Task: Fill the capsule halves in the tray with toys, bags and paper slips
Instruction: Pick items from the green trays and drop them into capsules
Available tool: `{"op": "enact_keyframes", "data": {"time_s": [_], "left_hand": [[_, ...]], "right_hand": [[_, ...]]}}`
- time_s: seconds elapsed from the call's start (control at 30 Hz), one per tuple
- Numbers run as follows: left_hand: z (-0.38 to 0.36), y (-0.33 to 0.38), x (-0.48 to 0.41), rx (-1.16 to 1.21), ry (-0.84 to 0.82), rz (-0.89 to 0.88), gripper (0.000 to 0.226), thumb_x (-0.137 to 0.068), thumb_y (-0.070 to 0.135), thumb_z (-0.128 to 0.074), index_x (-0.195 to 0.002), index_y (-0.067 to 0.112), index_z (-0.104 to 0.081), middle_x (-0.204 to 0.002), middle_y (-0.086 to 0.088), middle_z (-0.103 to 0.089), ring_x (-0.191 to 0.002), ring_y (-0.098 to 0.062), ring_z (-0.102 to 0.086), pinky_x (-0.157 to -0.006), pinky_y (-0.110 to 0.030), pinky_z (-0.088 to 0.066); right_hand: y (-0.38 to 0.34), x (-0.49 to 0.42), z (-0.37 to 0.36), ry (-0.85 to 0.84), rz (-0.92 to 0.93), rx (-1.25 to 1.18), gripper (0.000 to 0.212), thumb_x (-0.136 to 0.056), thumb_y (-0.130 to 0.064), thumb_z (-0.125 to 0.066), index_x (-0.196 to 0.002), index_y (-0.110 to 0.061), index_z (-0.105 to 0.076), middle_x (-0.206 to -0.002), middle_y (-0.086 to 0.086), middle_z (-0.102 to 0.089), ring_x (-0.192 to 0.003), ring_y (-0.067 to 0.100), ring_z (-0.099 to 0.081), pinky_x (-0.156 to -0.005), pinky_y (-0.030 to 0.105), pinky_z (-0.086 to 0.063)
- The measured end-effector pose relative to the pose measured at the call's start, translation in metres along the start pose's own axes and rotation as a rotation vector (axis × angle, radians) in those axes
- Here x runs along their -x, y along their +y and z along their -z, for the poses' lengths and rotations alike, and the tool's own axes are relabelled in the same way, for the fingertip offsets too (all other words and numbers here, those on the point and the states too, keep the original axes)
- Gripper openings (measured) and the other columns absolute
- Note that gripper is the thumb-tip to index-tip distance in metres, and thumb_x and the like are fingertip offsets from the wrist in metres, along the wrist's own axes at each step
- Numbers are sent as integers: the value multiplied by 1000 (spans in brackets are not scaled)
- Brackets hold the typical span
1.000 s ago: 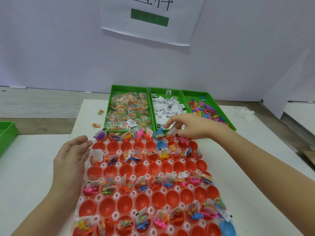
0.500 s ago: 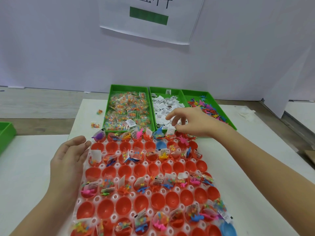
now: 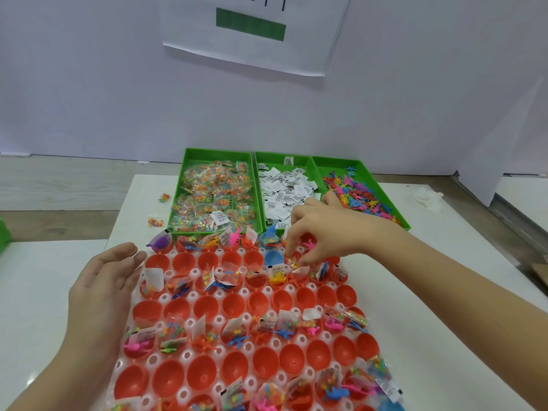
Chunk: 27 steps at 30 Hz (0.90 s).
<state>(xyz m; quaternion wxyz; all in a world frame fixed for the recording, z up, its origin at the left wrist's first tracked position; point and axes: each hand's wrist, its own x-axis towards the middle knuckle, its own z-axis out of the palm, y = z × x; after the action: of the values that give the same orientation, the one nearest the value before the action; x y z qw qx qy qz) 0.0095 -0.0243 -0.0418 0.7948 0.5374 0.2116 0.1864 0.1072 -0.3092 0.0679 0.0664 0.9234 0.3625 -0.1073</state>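
Observation:
A clear tray holds rows of red capsule halves and a blue half. Alternate rows carry toys, bags and paper slips; the rows between are empty. My left hand lies open against the tray's left edge. My right hand reaches over the second row, fingertips pinched on a small bag of coloured bits at a capsule just right of the blue half. Behind the tray stand three green trays: bags, paper slips and plastic toys.
Two loose bags lie on the white table left of the green trays. Another green bin shows at the far left edge. Crumpled white paper sits at the right. A white wall with a paper sign stands behind.
My right hand lifted from the top row near the slips tray, then came down to the second row with its fingers pinched. My left hand stayed at the tray's edge.

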Motion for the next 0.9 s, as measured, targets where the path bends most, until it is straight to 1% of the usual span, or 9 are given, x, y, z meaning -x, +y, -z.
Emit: {"op": "enact_keyframes", "data": {"time_s": [0.13,0.2,0.27,0.5,0.63,0.73,0.8,0.83,0.9], "left_hand": [[2,-2,-2,-8,10,4,26,-93,2,-45,-93,20,-65,-80,8,-74,-90,-5,-70,-78,-14,-53],[4,-4,-2,-16,22,5,24,-91,4,-49,-93,20,-67,-84,7,-75,-93,-8,-71,-83,-20,-54],[4,-5,-2,-15,24,2,23,-89,4,-51,-94,19,-68,-87,5,-75,-95,-10,-71,-83,-24,-57],[3,-3,-2,-21,27,5,25,-89,3,-48,-94,19,-67,-83,7,-75,-93,-8,-71,-78,-15,-56],[3,-2,1,-13,19,-11,24,-89,2,-49,-94,18,-67,-84,6,-75,-91,-7,-71,-79,-17,-56],[2,-2,1,-27,15,1,25,-90,3,-48,-94,19,-67,-87,4,-74,-89,-5,-71,-79,-15,-55],[2,-1,1,-36,11,13,25,-92,5,-47,-94,21,-66,-92,1,-71,-89,-3,-70,-78,-14,-55],[2,-1,0,-34,11,19,25,-93,6,-46,-94,22,-65,-93,2,-70,-90,-3,-70,-79,-14,-55],[2,-1,-1,-31,9,27,25,-94,6,-45,-94,22,-65,-93,3,-70,-92,-3,-69,-81,-16,-55]], "right_hand": [[0,-4,0,-15,11,2,21,-77,-54,-69,-97,-46,-69,-88,-16,-37,-93,7,-29,-90,37,-19],[1,-4,-1,-5,20,-20,16,-78,-53,-69,-91,-44,-70,-85,-17,-34,-91,7,-28,-90,37,-19],[4,-4,-3,10,20,-51,12,-78,-52,-69,-87,-44,-69,-85,-17,-33,-91,6,-27,-91,36,-19],[11,-2,-8,38,-18,-149,6,-81,-49,-69,-81,-44,-65,-86,-18,-31,-86,3,-22,-80,28,-12],[13,4,-4,88,-69,-282,10,-80,-46,-70,-75,-47,-62,-94,-18,-39,-101,6,-31,-90,29,-15],[13,10,-3,214,-86,-356,15,-79,-36,-72,-72,-43,-61,-100,-17,-51,-107,8,-43,-97,29,-16],[14,16,-6,360,-81,-496,16,-77,-20,-75,-70,-29,-64,-98,-12,-65,-102,4,-56,-100,20,-20],[14,21,-8,413,-73,-582,15,-76,-11,-75,-69,-20,-66,-92,-9,-70,-95,1,-62,-100,14,-26],[13,30,-11,437,-54,-647,14,-72,-2,-75,-67,-10,-66,-79,-5,-73,-82,2,-67,-96,14,-38]]}}
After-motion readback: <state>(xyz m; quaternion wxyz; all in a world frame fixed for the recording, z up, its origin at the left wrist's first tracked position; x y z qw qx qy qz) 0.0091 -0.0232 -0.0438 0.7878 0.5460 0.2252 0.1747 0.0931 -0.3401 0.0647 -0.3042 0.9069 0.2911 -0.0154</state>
